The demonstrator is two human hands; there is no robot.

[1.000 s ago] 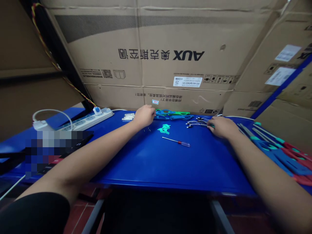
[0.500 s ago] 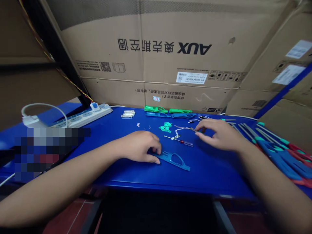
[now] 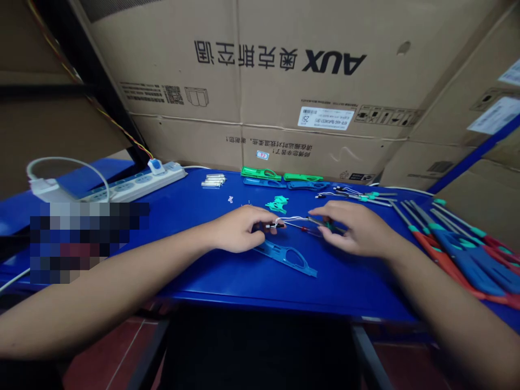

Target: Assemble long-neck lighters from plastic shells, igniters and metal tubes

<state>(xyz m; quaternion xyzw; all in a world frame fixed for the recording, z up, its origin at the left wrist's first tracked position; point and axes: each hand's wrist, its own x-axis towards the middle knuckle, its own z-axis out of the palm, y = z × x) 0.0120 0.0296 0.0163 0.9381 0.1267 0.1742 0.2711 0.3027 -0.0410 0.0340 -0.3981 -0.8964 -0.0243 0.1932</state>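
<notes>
My left hand [image 3: 239, 230] is closed in a pinch on one end of a thin white-wired part [image 3: 290, 220] just above the blue table [image 3: 227, 281]. My right hand [image 3: 351, 230] pinches the other end, a thin metal rod with a green piece. Between and below my hands lies a blue plastic handle shell [image 3: 286, 256]. A small screwdriver with a red handle [image 3: 311, 231] lies under the wire, partly hidden by my right hand.
Green and blue shells [image 3: 280, 179] line the back edge by small teal parts [image 3: 277, 205], metal pins [image 3: 213, 180] and wired rods [image 3: 357, 195]. Finished blue and red tools [image 3: 463, 249] lie right. A power strip [image 3: 134, 184] sits left. Cardboard boxes [image 3: 284, 92] stand behind.
My left hand left the blue shell and took one end of the wired part. My right hand brought that part nearer. Earlier, both hands reached to the back of the table.
</notes>
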